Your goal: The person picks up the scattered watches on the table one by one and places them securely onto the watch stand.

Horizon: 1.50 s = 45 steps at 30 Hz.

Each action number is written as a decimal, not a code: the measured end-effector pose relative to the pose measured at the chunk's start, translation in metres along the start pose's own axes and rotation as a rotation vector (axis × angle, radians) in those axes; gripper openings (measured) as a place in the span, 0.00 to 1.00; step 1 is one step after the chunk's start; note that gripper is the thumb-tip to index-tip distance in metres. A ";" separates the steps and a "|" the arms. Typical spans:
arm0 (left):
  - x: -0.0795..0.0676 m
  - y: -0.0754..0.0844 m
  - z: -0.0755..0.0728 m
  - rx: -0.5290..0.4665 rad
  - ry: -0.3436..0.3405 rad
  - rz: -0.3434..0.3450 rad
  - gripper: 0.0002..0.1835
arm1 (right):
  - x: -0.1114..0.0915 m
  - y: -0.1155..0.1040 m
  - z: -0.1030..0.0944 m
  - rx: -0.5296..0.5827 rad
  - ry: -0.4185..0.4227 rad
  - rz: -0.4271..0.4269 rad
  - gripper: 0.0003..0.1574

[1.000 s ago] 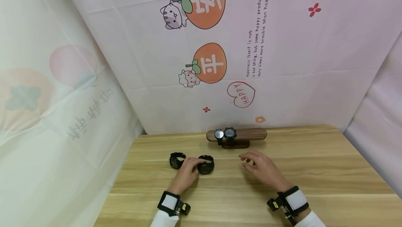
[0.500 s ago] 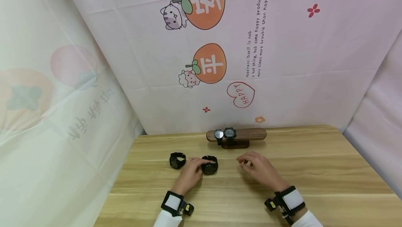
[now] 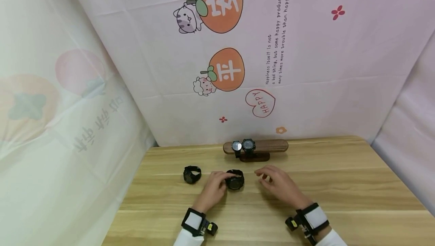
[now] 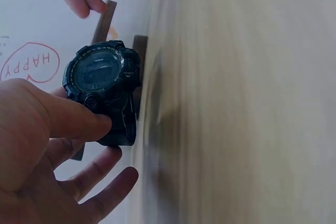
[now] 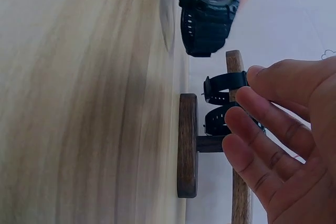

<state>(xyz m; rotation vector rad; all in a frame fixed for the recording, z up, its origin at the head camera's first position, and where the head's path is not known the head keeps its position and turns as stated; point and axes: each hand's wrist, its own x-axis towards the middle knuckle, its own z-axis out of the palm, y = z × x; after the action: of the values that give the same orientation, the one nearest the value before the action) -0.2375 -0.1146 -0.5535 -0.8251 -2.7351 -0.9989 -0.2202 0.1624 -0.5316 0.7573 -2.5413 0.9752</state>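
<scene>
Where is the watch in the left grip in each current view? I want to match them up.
Head: the watch is below center, slightly right, at the left grip.
Left wrist: the watch is left of center.
Right wrist: the watch is at the top, right of center.
Shared landmark: the wooden stand, partly hidden behind the watch in the left wrist view.

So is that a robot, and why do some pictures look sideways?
No robot! It's a person in white sleeves, using bare hands. The wide picture comes from a camera worn on the head, looking forward and down. The sideways close-ups come from little cameras on each wrist, so they tilt with the arms.

The left hand holds a black watch. The right hand is holding nothing. Another watch sits on the wooden table, and two more watches are on a wooden stand.
</scene>
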 end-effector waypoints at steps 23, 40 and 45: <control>0.008 0.026 0.017 -0.101 -0.017 0.007 0.31 | -0.005 0.000 0.010 0.087 -0.029 -0.116 0.47; 0.006 0.030 0.025 -0.223 0.013 0.036 0.27 | -0.005 0.001 0.011 -0.005 -0.047 -0.119 0.38; 0.006 0.030 0.025 -0.244 -0.002 0.038 0.27 | -0.004 -0.002 0.010 0.015 -0.057 -0.063 0.38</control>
<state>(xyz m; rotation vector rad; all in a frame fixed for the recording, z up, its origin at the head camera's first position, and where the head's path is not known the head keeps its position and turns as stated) -0.2251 -0.0771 -0.5549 -0.9086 -2.6217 -1.3430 -0.2167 0.1562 -0.5400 0.8754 -2.5442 0.9673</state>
